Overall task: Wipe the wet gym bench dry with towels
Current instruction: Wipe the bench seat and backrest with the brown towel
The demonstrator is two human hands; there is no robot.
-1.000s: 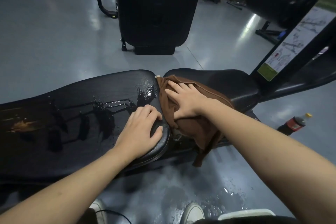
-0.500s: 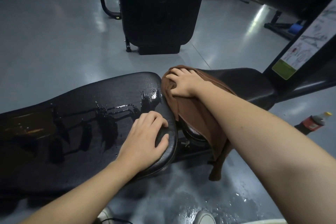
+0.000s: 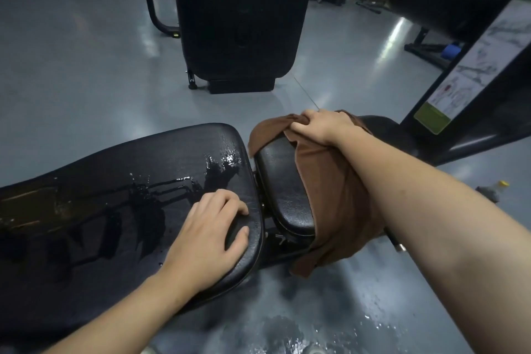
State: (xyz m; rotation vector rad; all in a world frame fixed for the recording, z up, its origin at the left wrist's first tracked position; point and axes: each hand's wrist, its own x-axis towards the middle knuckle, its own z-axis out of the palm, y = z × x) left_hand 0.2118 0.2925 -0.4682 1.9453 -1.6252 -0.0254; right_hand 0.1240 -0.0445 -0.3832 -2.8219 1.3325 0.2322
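Note:
The black gym bench has a long pad (image 3: pixel 100 210) on the left with water pooled across its surface, and a smaller seat pad (image 3: pixel 283 181) to its right. My left hand (image 3: pixel 209 236) presses flat on the long pad's right end, fingers curled over the edge, holding nothing. A brown towel (image 3: pixel 336 204) drapes over the seat pad's far and right side and hangs down toward the floor. My right hand (image 3: pixel 321 123) is closed on the towel at the seat pad's far end.
A tall black padded machine (image 3: pixel 238 23) stands on the grey floor behind the bench. A frame post with an instruction placard (image 3: pixel 471 72) rises at right. A bottle with a yellow cap (image 3: pixel 491 190) lies on the floor by my right forearm. Water lies on the floor (image 3: pixel 287 325) below.
My right hand has dragged the towel away from me across the seat pad, baring the pad's near part. My left hand has stayed on the long pad's end.

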